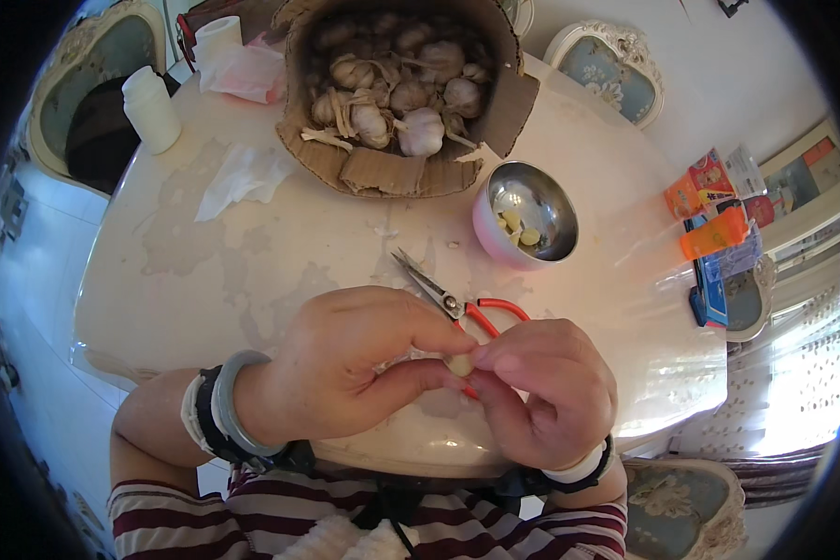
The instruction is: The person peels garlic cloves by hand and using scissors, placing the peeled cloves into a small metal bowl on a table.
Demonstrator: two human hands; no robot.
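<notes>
My left hand [353, 360] and my right hand [553, 392] meet near the table's front edge. Between their fingertips is a pale garlic clove [460, 364], pinched by the left thumb and forefinger, with the right fingertips touching its other side. Just beyond and partly under the hands lie red-handled scissors [451, 304], their blades pointing away to the left. A steel bowl with a pinkish outside [491, 234] stands beyond the right hand and holds several peeled cloves [514, 225]. At the far side, a torn cardboard box [385, 173] contains many whole garlic bulbs [420, 131].
A white plastic bottle [152, 112], a paper roll [218, 33] and a pink plastic bag [252, 70] are at the far left of the table [182, 294]. A crumpled white sheet [243, 178] lies closer. An orange bottle [715, 232] and packets stand at the right edge.
</notes>
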